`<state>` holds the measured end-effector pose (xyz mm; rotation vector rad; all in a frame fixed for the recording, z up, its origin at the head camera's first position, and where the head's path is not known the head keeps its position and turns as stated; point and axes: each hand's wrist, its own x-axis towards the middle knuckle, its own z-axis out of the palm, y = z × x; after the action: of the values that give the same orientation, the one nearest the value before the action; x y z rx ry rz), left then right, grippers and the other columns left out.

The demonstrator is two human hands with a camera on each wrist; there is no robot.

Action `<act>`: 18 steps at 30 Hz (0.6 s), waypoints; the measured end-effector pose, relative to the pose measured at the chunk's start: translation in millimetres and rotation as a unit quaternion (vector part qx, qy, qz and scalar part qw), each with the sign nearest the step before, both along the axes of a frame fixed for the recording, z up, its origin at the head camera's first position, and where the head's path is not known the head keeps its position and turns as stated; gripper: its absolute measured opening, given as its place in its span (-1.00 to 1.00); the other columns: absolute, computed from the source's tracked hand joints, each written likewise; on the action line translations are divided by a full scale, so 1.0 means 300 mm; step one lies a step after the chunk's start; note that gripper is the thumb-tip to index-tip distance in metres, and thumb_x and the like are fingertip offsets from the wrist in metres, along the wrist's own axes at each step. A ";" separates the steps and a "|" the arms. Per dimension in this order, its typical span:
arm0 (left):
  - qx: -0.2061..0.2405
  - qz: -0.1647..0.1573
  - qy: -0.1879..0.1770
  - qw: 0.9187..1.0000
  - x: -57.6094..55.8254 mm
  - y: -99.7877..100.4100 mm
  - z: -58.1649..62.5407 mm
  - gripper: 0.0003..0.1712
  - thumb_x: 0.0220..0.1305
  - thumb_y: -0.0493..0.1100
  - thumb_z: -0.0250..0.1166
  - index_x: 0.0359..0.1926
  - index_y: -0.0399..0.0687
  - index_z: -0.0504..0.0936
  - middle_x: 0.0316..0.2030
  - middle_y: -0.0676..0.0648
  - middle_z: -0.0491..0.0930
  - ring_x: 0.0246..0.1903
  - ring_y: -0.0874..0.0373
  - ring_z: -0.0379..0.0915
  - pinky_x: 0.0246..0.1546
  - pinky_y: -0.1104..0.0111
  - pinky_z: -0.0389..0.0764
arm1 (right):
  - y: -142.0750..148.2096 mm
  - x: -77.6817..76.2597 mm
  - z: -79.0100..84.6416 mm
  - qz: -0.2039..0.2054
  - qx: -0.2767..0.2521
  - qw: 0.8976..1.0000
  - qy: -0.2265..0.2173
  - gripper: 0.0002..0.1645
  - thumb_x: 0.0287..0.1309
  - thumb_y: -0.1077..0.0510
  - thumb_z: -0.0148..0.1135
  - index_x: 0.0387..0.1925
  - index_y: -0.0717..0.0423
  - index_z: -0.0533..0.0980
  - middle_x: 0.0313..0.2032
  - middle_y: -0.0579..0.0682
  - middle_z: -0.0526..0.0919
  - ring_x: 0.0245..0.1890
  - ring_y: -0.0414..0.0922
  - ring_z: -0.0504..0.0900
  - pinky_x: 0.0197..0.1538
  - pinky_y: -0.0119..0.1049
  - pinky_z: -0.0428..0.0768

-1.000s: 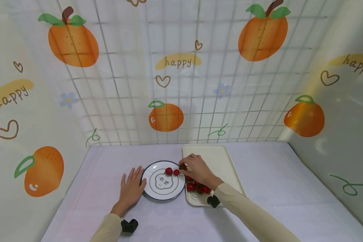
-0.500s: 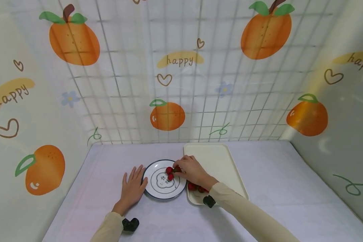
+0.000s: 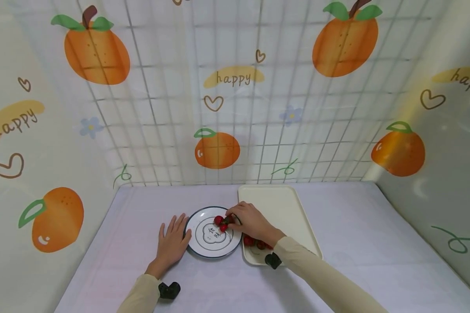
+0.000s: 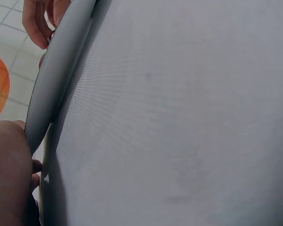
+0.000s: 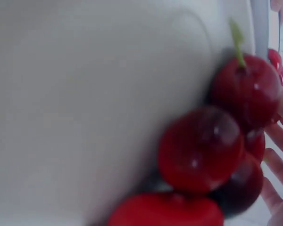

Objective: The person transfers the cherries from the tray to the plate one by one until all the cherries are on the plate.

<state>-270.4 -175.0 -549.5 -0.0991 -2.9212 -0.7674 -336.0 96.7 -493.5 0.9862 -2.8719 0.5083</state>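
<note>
My right hand (image 3: 254, 221) reaches over the right side of a white plate (image 3: 203, 251) with a dark blue rim. Its thumb and fingers pinch a dark red cherry (image 3: 230, 219), partly hidden by the fingers. Two more cherries lie right beside it: one red cherry (image 3: 218, 220) to the left and a smaller one (image 3: 223, 228) in front. My left hand (image 3: 171, 245) lies flat on the table with fingers spread, its thumb at the plate's left rim. In the left wrist view the plate's outer side (image 4: 61, 70) stands between both hands.
A cream tray (image 3: 282, 200) stands right of the plate, close to its rim. Several cherries (image 5: 200, 148) lie piled in its near left part, partly under my right wrist. A printed curtain (image 3: 160, 108) rises behind the table.
My right hand has carried the cherry from the tray's left edge leftward onto the plate, then shifted slightly right. The small cherries there have shifted a little. My left hand stays put.
</note>
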 end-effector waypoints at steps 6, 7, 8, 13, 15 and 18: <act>-0.005 -0.003 0.001 1.000 -0.005 0.004 0.007 -0.33 0.59 0.05 -0.05 0.56 -0.15 0.23 0.61 -0.17 0.14 0.64 -0.23 -0.11 0.59 -0.29 -0.24 | 0.048 -0.001 0.019 -0.009 -0.025 1.000 0.008 -0.51 0.21 0.04 0.46 0.14 0.07 0.61 0.11 0.04 0.71 0.16 0.05 0.57 0.29 0.06 0.58; -0.005 -0.003 0.001 1.000 -0.005 0.004 0.008 -0.33 0.59 0.05 -0.05 0.56 -0.15 0.23 0.61 -0.17 0.15 0.64 -0.23 -0.11 0.59 -0.29 -0.24 | 0.058 -0.001 0.022 -0.013 -0.028 0.999 0.007 -0.50 0.22 0.04 0.46 0.15 0.07 0.60 0.12 0.04 0.71 0.17 0.05 0.57 0.30 0.07 0.56; -0.005 -0.002 0.003 1.000 -0.006 0.004 0.007 -0.33 0.59 0.05 -0.04 0.55 -0.15 0.24 0.61 -0.17 0.15 0.64 -0.23 -0.10 0.59 -0.29 -0.23 | 0.068 -0.002 0.024 -0.019 -0.026 0.999 0.008 -0.50 0.23 0.03 0.45 0.16 0.08 0.59 0.12 0.05 0.71 0.17 0.05 0.57 0.30 0.08 0.55; -0.005 0.000 0.000 1.000 -0.005 0.003 0.001 -0.33 0.59 0.05 -0.03 0.56 -0.15 0.24 0.61 -0.17 0.15 0.64 -0.23 -0.11 0.59 -0.30 -0.24 | 0.116 -0.005 0.019 -0.053 0.013 0.998 0.013 -0.51 0.30 -0.05 0.37 0.17 0.05 0.55 0.08 -0.01 0.70 0.11 0.00 0.58 0.23 0.05 0.54; -0.005 0.001 -0.003 1.000 -0.004 0.002 -0.001 -0.33 0.59 0.05 -0.03 0.56 -0.14 0.23 0.61 -0.16 0.14 0.64 -0.22 -0.12 0.59 -0.29 -0.25 | 0.132 -0.004 0.016 -0.057 0.016 0.998 0.012 -0.53 0.32 -0.07 0.34 0.15 0.05 0.54 0.06 -0.01 0.69 0.10 0.00 0.59 0.20 0.05 0.54; -0.003 0.001 0.001 1.000 -0.003 0.002 -0.003 -0.34 0.58 0.04 -0.02 0.55 -0.15 0.25 0.60 -0.18 0.16 0.64 -0.24 -0.10 0.58 -0.30 -0.24 | 0.152 -0.003 0.011 -0.060 0.012 0.998 0.006 -0.55 0.35 -0.08 0.30 0.14 0.05 0.54 0.04 0.00 0.69 0.07 -0.01 0.59 0.18 0.04 0.54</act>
<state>-271.3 -174.4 -550.4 -0.0968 -2.9212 -0.7571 -336.7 142.2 -490.1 0.8104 -2.9099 0.4590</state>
